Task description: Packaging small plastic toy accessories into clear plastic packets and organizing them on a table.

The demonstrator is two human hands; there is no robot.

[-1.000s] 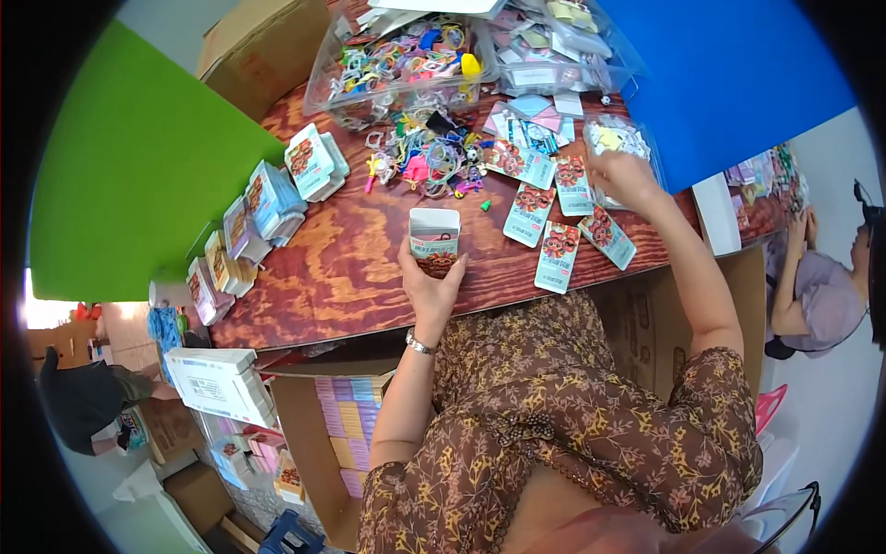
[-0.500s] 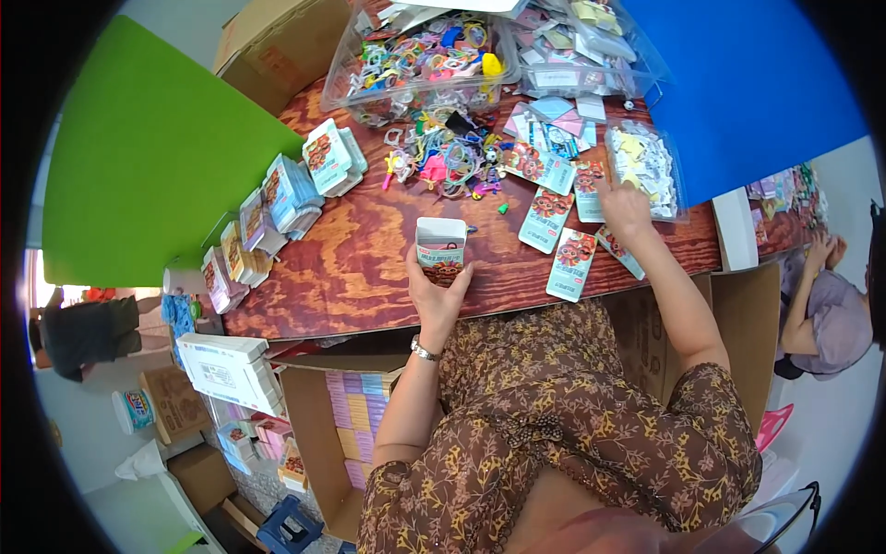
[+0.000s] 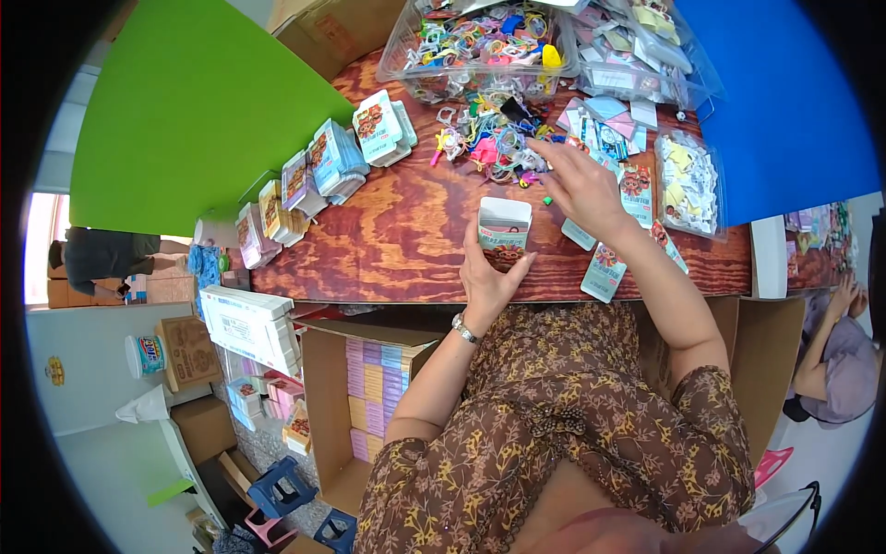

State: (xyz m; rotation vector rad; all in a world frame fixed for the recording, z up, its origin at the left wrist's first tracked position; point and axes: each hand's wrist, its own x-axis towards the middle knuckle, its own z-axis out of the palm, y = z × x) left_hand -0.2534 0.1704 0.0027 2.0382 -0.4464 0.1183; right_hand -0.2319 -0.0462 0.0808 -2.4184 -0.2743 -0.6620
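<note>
My left hand (image 3: 491, 282) holds a small open-topped printed card box (image 3: 503, 242), pale green with a red figure, upright above the wooden table. My right hand (image 3: 591, 192) hovers at the right edge of a loose heap of colourful hair ties and small trinkets (image 3: 494, 152), its fingers stretched out and nothing visible in them. Beneath that hand and forearm lie several flat printed cartons (image 3: 604, 275), partly covered. A tiny green piece (image 3: 547, 200) sits on the table between the box and the right hand.
A clear bin of trinkets (image 3: 480, 69) and a clear bin of cards (image 3: 628, 78) stand behind. At right is a tray of white and yellow pieces (image 3: 688, 185). Stacked cartons (image 3: 337, 166) line the left, beside a green panel (image 3: 203, 120). A blue panel (image 3: 766, 102) stands right.
My right hand has left the flat cartons and moved left to the trinket heap. The left hand still holds the box. The whole view has shifted, so the table appears further right.
</note>
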